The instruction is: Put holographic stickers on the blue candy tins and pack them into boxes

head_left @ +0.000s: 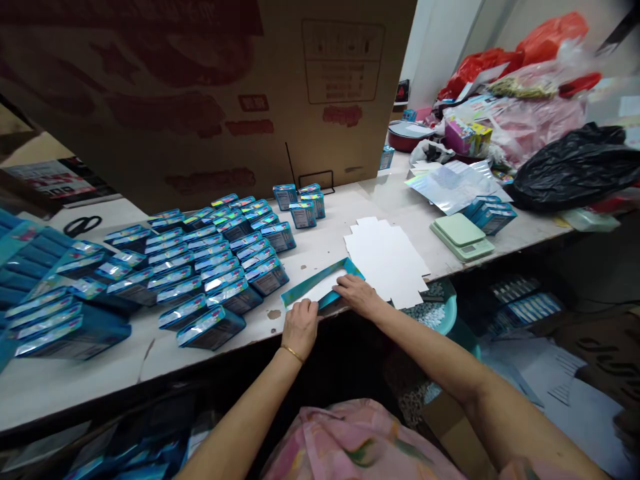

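Note:
A shallow blue cardboard tray [320, 288] with a white inside lies near the front edge of the table. At its near left corner, my left hand [300, 325] is closed with its fingers on the wall. My right hand [359, 295] grips the near right end, fingers bent over the rim. The near wall is partly hidden by both hands. Flat white die-cut card sheets [387, 257] lie just right of the tray, printed side not showing. Rows of small blue boxes [267, 275] stand on edge to the left.
A large cardboard carton [210, 100] stands behind the boxes. To the right are a green scale [463, 237], more blue boxes [493, 215], silvery sheets [450, 187] and a black plastic bag [575, 167]. Black scissors [83, 225] lie at the left. A teal basin [450, 310] sits below the table edge.

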The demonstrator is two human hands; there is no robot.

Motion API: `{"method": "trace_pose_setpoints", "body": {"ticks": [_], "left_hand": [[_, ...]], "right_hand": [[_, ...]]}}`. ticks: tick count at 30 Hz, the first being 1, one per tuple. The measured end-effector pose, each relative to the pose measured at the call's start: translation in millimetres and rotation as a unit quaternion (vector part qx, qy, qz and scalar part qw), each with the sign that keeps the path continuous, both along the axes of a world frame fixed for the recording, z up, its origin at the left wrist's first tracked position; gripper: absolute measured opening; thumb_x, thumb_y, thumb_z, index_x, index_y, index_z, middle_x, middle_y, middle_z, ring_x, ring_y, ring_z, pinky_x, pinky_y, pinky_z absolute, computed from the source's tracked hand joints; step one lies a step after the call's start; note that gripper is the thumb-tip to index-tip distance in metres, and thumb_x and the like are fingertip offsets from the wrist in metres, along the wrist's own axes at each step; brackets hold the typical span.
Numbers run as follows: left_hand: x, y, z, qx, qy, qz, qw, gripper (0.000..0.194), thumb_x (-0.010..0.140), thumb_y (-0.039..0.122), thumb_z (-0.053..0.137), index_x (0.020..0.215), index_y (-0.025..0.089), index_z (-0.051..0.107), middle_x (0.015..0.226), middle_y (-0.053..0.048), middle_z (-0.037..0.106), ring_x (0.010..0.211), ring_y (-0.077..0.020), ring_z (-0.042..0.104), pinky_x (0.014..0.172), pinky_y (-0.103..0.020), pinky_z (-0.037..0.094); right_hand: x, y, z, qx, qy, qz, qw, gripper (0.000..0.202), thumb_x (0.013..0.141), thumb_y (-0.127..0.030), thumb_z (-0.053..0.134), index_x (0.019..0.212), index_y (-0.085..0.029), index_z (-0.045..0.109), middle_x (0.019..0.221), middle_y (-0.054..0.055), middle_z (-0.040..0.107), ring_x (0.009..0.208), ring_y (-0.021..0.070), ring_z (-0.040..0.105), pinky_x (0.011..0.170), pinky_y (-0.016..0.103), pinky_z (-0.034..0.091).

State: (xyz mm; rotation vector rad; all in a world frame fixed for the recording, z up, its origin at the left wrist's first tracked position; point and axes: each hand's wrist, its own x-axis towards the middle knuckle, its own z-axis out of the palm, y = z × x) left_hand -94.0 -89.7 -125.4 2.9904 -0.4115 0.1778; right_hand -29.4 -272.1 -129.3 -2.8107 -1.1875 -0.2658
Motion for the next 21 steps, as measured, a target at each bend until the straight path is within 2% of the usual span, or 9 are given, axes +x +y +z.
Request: {"method": "trace_pose_setpoints", "body": {"ticks": [3,7,11,15,21], "left_hand": [[-1.7,-0.3,-9.7,0.029,0.014,-0.009,0.999,0.019,0.082,0.016,0.036,0.083,0.014,0.055,0.081,-0.010,0.055,0.079,-0.0223,0.050,0.067,-0.034,0.038],[6.8,9.4,-14.1,0.055,0.022,-0.020,0.998,0.022,0.083,0.016,0.034,0.081,0.014,0.056,0.082,-0.010,0.057,0.081,-0.0232,0.051,0.068,-0.034,0.038],[18.5,23.8,-11.1,0.077,0.063,-0.049,0.994,0.025,0.085,0.017,0.031,0.081,0.012,0.056,0.079,-0.011,0.058,0.079,-0.0226,0.053,0.068,-0.033,0.039],[27.0,33.9,-6.4,0.082,0.098,-0.085,0.988,0.026,0.085,0.026,0.034,0.084,0.011,0.055,0.082,-0.012,0.058,0.081,-0.0226,0.054,0.069,-0.033,0.040],[19.1,26.0,-1.7,0.096,0.098,-0.051,0.989,0.020,0.083,0.024,0.040,0.088,0.011,0.054,0.090,-0.012,0.057,0.085,-0.0231,0.054,0.071,-0.034,0.042]], "right_hand": [[3.4,-5.2,-0.1,-0.031,-0.013,-0.003,0.999,0.013,0.081,-0.020,0.048,0.091,-0.016,0.055,0.090,0.006,0.054,0.087,0.0203,0.045,0.074,0.032,0.036],[7.9,-3.8,-4.1,-0.058,-0.024,-0.006,0.998,0.014,0.077,-0.026,0.056,0.085,-0.015,0.054,0.086,0.006,0.054,0.083,0.0204,0.047,0.070,0.032,0.035],[12.4,3.4,0.8,-0.070,0.014,-0.006,0.997,0.026,0.075,-0.039,0.058,0.083,-0.015,0.055,0.083,0.006,0.055,0.081,0.0185,0.050,0.068,0.028,0.036],[12.5,7.5,8.2,-0.077,0.067,0.014,0.995,0.032,0.079,-0.046,0.050,0.083,-0.015,0.056,0.083,0.006,0.058,0.080,0.0167,0.053,0.065,0.026,0.038],[0.1,15.3,10.1,-0.073,0.082,0.018,0.994,0.031,0.079,-0.044,0.050,0.087,-0.014,0.055,0.088,0.008,0.058,0.084,0.0186,0.053,0.067,0.027,0.039]]}}
